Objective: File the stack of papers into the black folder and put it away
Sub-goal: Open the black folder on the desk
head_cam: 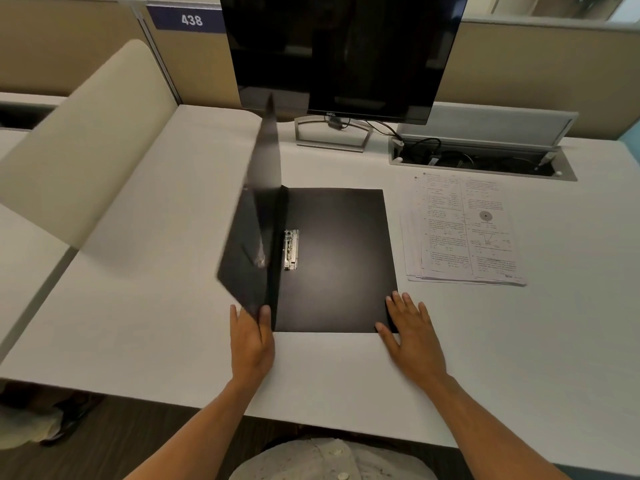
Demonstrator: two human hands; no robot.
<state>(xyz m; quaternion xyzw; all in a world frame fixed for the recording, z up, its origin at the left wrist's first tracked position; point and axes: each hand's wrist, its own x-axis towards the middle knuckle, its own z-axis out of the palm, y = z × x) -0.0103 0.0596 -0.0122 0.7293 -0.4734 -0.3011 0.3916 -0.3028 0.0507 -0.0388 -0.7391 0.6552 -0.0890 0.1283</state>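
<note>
Matt black folder (337,261); shiny metal clip (291,250).

Folder (332,258): black, with a silver metal clip (291,249). Papers (464,230): white, printed with black text and diagrams. Desk (156,271): off-white. Monitor (343,53): black screen, silver stand. Sign (187,18): blue, white numerals. Shirt (329,460): light grey, speckled.

Folder cover (254,216) was motion-blurred. Print on papers (464,230) was too small to read. Monitor (341,53) top was cut off by frame edge.
</note>
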